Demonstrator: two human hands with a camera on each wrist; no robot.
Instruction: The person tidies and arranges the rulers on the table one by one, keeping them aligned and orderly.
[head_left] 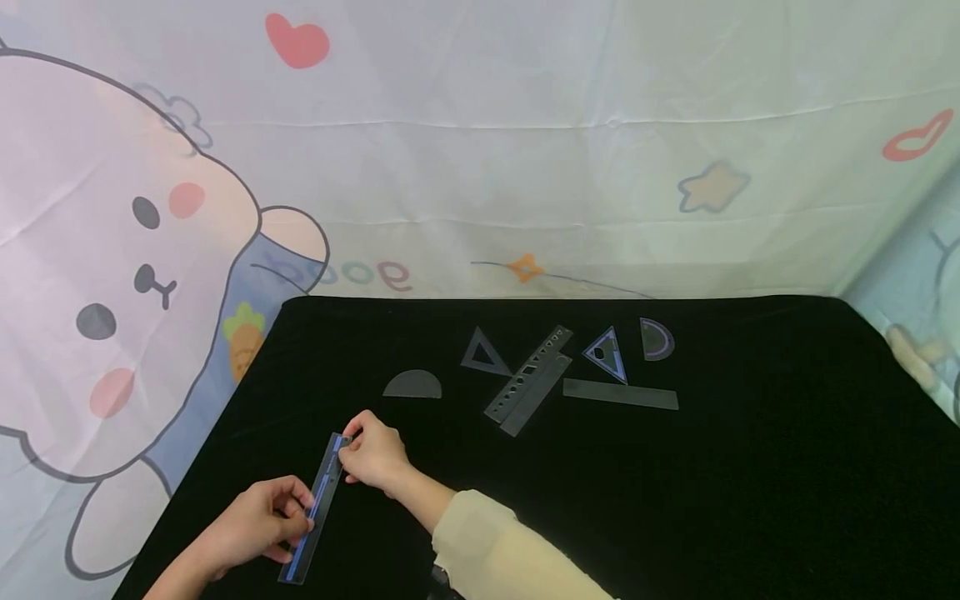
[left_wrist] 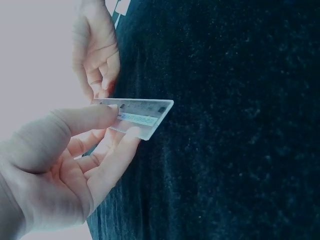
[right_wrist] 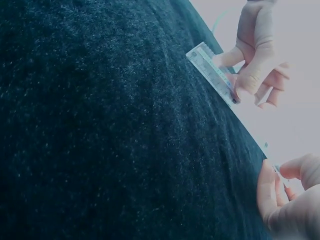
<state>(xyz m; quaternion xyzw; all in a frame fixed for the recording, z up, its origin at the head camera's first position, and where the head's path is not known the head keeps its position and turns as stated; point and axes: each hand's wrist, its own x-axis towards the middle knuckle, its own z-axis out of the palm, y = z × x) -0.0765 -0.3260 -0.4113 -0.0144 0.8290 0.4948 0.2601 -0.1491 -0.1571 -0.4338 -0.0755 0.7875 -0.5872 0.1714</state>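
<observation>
A clear ruler with a blue strip slants over the black cloth at the front left, held by both hands. Near its lower end my left hand pinches it between thumb and fingers; the left wrist view shows the thumb on top of the ruler and fingers beneath. At the upper end my right hand pinches it. In the right wrist view the ruler spans from the left hand to the right hand. Whether it touches the cloth is hard to tell.
On the black table lie a clear protractor, a set square, two overlapping rulers, a blue-edged set square, a blue-edged protractor and another ruler. A printed curtain hangs behind.
</observation>
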